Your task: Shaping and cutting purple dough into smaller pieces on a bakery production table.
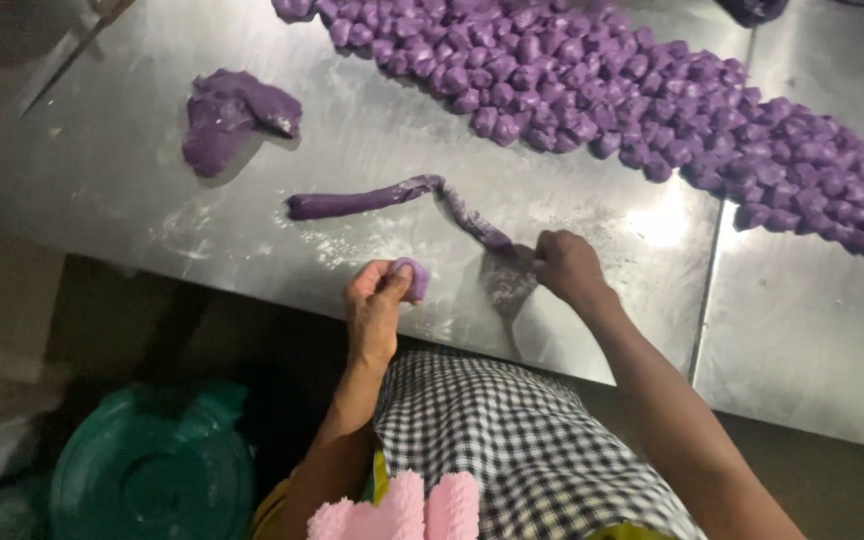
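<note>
A long rope of purple dough (382, 197) lies across the steel table (152, 130), thick at its left end and thin toward the right. My right hand (567, 265) is closed on the rope's thin right end near the table's front edge. My left hand (377, 305) pinches a small purple dough piece (413, 278) between thumb and fingers, just left of the right hand. A larger purple dough lump (227, 120) rests at the upper left.
A wide band of several small purple dough pieces (652, 110) runs from top centre to the right edge. A knife (72, 50) lies at the top left. A green lidded bucket (152, 465) stands on the floor. Flour dusts the table near the rope.
</note>
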